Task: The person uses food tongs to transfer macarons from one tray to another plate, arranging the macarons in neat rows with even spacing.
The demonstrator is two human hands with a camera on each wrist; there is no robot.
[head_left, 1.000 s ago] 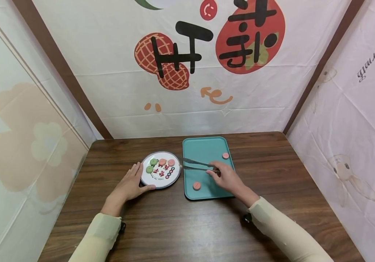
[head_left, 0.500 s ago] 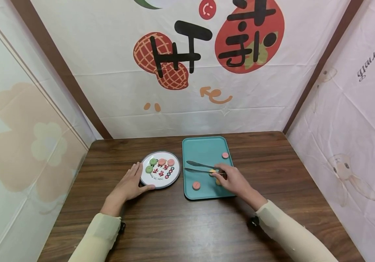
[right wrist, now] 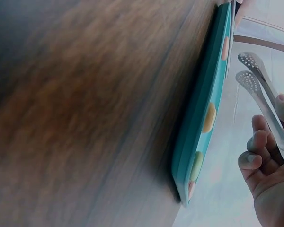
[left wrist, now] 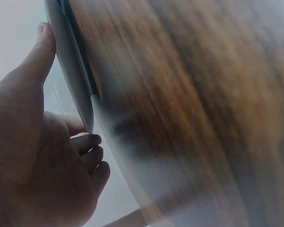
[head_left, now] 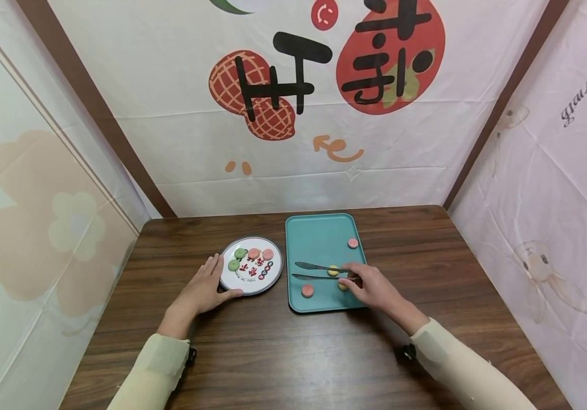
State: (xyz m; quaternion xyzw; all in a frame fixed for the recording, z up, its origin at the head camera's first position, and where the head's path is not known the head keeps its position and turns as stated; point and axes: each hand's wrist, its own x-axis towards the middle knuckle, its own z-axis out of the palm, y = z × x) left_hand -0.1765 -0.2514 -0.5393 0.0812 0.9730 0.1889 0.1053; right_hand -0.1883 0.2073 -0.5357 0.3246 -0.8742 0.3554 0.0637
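Observation:
In the head view my left hand (head_left: pixel 202 287) rests against the near-left rim of a white plate (head_left: pixel 237 283) with a blue edge, thumb and fingers spread along it. Two green and two pink round cookie-like pieces (head_left: pixel 254 253) lie on the plate. My right hand (head_left: pixel 375 289) holds metal tongs (head_left: pixel 319 267) above the teal tray (head_left: pixel 319 230). The tong tips are perforated and apart, pointing left, with nothing pinched between them in the right wrist view. Yellow pieces (head_left: pixel 333 270) lie under the tongs and beside the right fingers, partly hidden.
A pink piece (head_left: pixel 353 243) lies by the tray's right edge, another pink piece (head_left: pixel 307 291) near its front left. In the right wrist view a green piece (right wrist: pixel 197 165) also shows on the tray. A printed cloth (head_left: pixel 283 188) hangs behind the wooden table (head_left: pixel 293 353).
My right hand has drawn the tongs from the plate's right edge back over the tray, rightward and nearer to me. Yellow pieces have come into view. My left hand stays in place.

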